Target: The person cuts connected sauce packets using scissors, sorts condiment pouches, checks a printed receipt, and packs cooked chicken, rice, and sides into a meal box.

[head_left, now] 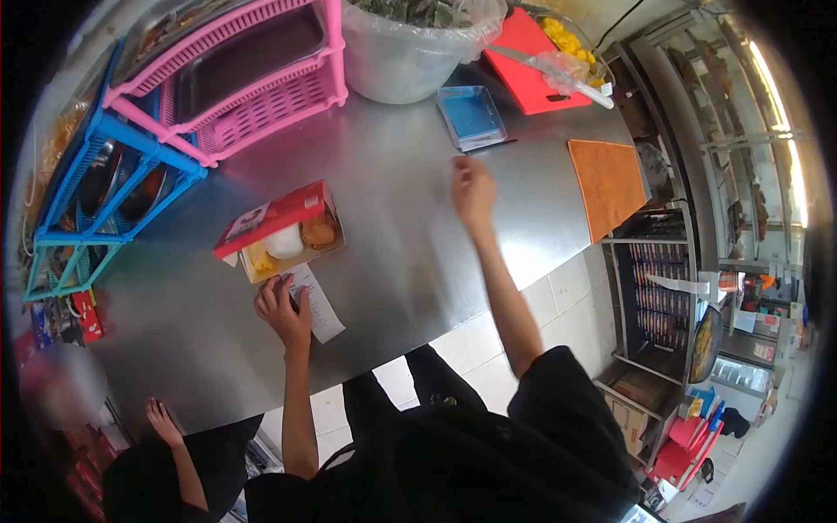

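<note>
My left hand (pixel 284 312) rests on the steel table with its fingers bent over the left edge of a printed paper receipt (pixel 318 307). Just beyond its fingertips stands a red and white cardboard meal box (pixel 272 218), lid raised. Inside the box are a white rounded mound (pixel 284 243), a piece of fried food (pixel 319 229) and something yellow (pixel 261 258). My right hand (pixel 473 193) is over the table's right half, fingers curled together and slightly blurred; I cannot tell what they hold. Nearest to it are a blue-bottomed clear tray (pixel 472 118) and a thin dark stick (pixel 493 146).
Pink (pixel 270 131) and blue (pixel 131 174) plastic racks line the table's far left. Behind are a large plastic-lined bucket (pixel 401 65) and a red cutting board (pixel 536 65) bearing a knife (pixel 558 77). An orange cloth (pixel 608 187) lies right. Another person's hand (pixel 163 422) touches the near-left edge.
</note>
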A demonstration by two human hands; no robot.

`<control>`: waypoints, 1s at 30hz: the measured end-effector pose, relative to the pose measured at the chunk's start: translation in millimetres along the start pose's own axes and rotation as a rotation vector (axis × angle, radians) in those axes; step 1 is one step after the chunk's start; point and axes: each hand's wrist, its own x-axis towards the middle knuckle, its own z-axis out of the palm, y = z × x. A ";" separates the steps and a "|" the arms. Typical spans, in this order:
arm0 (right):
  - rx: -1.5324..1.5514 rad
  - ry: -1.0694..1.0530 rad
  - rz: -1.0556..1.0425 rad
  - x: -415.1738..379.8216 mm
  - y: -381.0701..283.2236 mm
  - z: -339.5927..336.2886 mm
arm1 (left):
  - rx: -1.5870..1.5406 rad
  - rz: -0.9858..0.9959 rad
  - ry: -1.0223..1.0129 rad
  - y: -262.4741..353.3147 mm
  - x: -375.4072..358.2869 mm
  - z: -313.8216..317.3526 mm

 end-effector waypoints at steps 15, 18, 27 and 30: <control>-0.472 -0.231 -0.407 31.5 68.3 -2.3 | -0.043 -0.108 -0.383 -25.8 -9.7 -28.0; -0.744 -0.418 -0.346 33.3 42.9 -12.8 | -0.080 -0.106 -0.417 -25.9 -9.4 -30.1; 1.084 -0.697 0.822 -94.2 -94.0 -18.9 | -0.104 -0.137 -0.517 -28.0 -6.9 -33.9; 1.463 -0.952 0.791 -154.2 -98.8 10.6 | -0.107 -0.137 -0.544 -29.3 -5.8 -35.8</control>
